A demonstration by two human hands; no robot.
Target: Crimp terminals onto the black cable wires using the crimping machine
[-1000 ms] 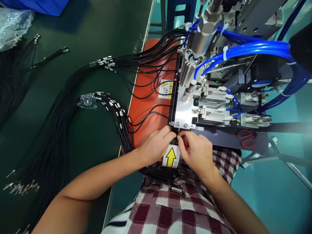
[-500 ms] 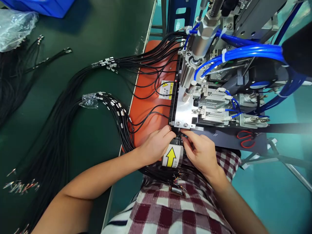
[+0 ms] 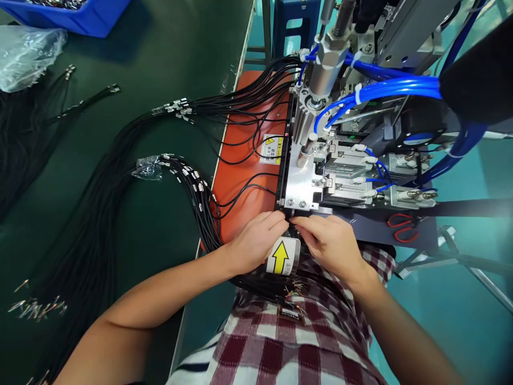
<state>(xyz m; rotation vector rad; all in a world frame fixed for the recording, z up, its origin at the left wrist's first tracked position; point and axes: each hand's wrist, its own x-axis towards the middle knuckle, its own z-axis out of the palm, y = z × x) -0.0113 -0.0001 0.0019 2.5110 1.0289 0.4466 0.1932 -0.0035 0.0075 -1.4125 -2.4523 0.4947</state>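
My left hand (image 3: 259,241) is closed at the near end of the machine's black guide rail (image 3: 282,176), its thumb and finger pinched together. Opposite it, my right hand (image 3: 334,243) is closed too, with its fingertips almost meeting those of the left. Whatever lies between the fingers is small, dark and mostly hidden. Just below the hands is a white label with a yellow arrow (image 3: 281,256). Black cables (image 3: 244,101) with metal ends run across an orange plate (image 3: 236,214) to the rail.
The machine (image 3: 304,176) carries metal cylinders and blue air hoses (image 3: 401,88). Red-handled scissors (image 3: 403,227) lie right of my hands. On the green table (image 3: 180,48) are a long cable bundle (image 3: 92,214), a plastic bag (image 3: 30,56) and a blue bin (image 3: 92,18).
The fingertips of my right hand have moved slightly left, closer to my left fingers, and the dark piece between them is less visible. The view has shifted a little.
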